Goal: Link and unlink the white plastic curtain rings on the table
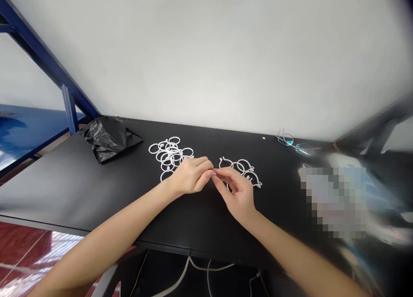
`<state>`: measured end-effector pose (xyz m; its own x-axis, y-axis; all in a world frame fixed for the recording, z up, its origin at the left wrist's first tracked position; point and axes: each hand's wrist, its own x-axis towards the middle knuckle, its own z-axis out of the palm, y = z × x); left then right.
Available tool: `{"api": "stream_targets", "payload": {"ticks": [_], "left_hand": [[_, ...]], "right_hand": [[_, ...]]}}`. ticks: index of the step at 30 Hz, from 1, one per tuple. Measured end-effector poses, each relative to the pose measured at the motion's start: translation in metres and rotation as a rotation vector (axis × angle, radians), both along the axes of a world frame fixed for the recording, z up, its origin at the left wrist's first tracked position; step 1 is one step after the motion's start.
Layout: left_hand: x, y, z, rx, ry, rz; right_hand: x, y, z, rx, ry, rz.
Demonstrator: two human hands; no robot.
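Over the middle of the black table, my left hand point(192, 174) is closed, its thumb and curled fingers pressed together. Fingertip to fingertip with it, my right hand point(237, 189) makes a pinch. Whatever lies between the fingers is hidden or too small to name. Just beyond my left hand is a heap of white rings point(167, 153), some with a small eyelet. A smaller group of white rings point(243, 166) lies behind my right hand, partly covered by it; some of these look opened at the eyelet.
A crumpled black plastic bag point(109, 138) lies at the back left of the black table point(122, 194). Eyeglasses point(287, 140) rest near the wall at right. A blurred, pixelated pale item point(332, 198) occupies the right side. White cables point(180, 275) hang below the front edge.
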<state>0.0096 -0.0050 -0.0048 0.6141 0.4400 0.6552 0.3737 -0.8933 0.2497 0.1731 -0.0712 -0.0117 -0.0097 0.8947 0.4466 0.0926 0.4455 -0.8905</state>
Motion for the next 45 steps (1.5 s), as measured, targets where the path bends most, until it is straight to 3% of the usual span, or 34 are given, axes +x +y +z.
{"api": "stream_targets", "payload": {"ticks": [3,9,19,26,31,35,38,40,45], "left_hand": [[0.000,-0.001,0.001,0.011,-0.046,-0.068],[0.002,-0.002,0.001,-0.034,-0.117,-0.144],[0.000,-0.002,-0.002,0.033,-0.050,-0.087],[0.000,-0.004,-0.002,0.040,-0.126,-0.127],[0.002,-0.004,0.000,0.023,-0.143,-0.140],[0.001,0.000,0.004,0.003,-0.011,-0.015],[0.000,0.007,0.003,-0.029,0.122,0.160],[-0.001,0.013,0.000,-0.045,0.204,0.209],[-0.001,0.021,-0.009,-0.059,0.404,0.240]], "right_hand": [[0.002,-0.001,-0.002,0.045,-0.022,0.009],[0.005,0.004,0.001,-0.065,0.095,0.124],[0.004,0.006,0.004,-0.109,0.150,0.166],[0.005,0.008,0.009,-0.287,0.256,0.276],[0.004,0.009,0.009,-0.282,0.230,0.256],[0.015,0.019,0.009,-0.231,0.095,0.141],[0.030,0.029,0.007,-0.034,-0.219,-0.098],[0.037,0.034,0.002,0.047,-0.463,-0.189],[0.039,0.036,-0.011,-0.014,-0.772,-0.226]]}}
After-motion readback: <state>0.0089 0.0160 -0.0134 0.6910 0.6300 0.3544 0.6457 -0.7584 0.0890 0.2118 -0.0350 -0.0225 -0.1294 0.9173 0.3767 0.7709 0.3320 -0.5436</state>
